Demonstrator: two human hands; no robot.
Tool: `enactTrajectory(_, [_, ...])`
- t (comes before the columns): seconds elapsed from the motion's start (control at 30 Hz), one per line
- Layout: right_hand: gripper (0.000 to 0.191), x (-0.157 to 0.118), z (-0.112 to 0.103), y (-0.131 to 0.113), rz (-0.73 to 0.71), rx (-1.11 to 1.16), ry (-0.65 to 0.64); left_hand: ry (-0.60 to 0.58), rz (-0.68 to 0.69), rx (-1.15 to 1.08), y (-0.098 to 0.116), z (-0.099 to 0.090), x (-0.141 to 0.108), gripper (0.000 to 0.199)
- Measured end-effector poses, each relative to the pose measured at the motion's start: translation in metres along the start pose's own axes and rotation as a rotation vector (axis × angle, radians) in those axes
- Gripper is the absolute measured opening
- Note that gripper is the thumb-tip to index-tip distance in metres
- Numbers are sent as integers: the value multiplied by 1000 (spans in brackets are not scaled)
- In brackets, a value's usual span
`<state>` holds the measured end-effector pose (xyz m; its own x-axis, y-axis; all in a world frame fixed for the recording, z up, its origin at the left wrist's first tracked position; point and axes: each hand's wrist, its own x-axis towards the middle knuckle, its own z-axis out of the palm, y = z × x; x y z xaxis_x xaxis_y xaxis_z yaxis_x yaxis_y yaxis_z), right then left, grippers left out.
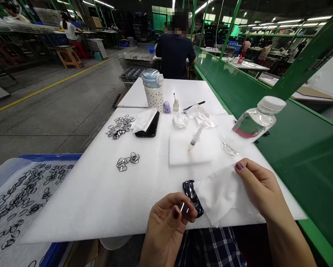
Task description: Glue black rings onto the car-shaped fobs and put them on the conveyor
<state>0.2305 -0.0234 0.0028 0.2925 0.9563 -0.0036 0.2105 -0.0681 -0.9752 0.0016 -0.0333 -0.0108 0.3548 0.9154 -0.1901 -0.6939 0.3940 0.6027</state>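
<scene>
Our left hand [165, 228] holds a small dark shiny piece [184, 207] pinched between thumb and fingers, in the air near the front edge of the desk [94, 196]. Our right hand [262, 189] pinches a white cloth [224, 189] by its upper corner; the rest of it hangs down and spreads over the desk. Just behind the left hand lies a glossy black thing [193, 196], which seems to meet the cloth's edge; we cannot tell what it is.

The likeliest trouble, we think, is a drop: the piece is tiny and looks slick, so a loose pinch could let it slip past the desk edge, and too hard a squeeze could shoot it away. The cloth could snag the black thing and drag it if we pull sideways. Beyond, a syringe [194, 140] rests on a white foam pad [180, 148]; a sweep of the cloth could knock it, and it might leak. The capped bottle [255, 122] is near the right hand, where an elbow or knuckle could tip it. The loose black rings [127, 161] farther left look light enough to scatter if a sleeve brushed them.
</scene>
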Motion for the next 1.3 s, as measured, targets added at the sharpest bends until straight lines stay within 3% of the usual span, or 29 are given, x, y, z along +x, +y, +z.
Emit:
enactTrajectory(0.1, [22,2,1,3,-109,20,145,1,-2,-17,0,1,0,15])
enactTrajectory(0.2, [19,-4,9,-7,-188,339,291,-12,-12,-48,-1,1,1,13])
enactTrajectory(0.3, [33,-21,28,-25,-155,539,104,-12,-13,-65,0,2,1,14])
enactTrajectory(0.4, [27,-38,48,-38,-271,260,-2,-4,-16,-70,2,3,1,14])
enactTrajectory(0.47, [11,-43,57,-42,-522,-22,2,2,-18,-87,2,4,0,13])
enactTrajectory(0.57, [9,-42,67,-46,-827,-223,-71,15,-2,-124,0,5,-1,12])
enactTrajectory(0.77, [13,-43,75,-42,-1043,-444,1,79,2,-103,-4,7,-2,13])
enactTrajectory(0.83, [12,-44,67,-43,-1063,-496,-8,81,10,-115,-5,8,0,14])
enactTrajectory(0.97, [8,-43,55,-53,-959,-580,46,83,28,-119,-5,10,3,14])
enactTrajectory(1.17, [16,-45,66,-57,-1005,-543,-119,152,2,-132,-4,10,0,17])
enactTrajectory(1.3, [12,-47,45,-52,-929,-639,-35,193,18,-69,-4,10,-1,21])
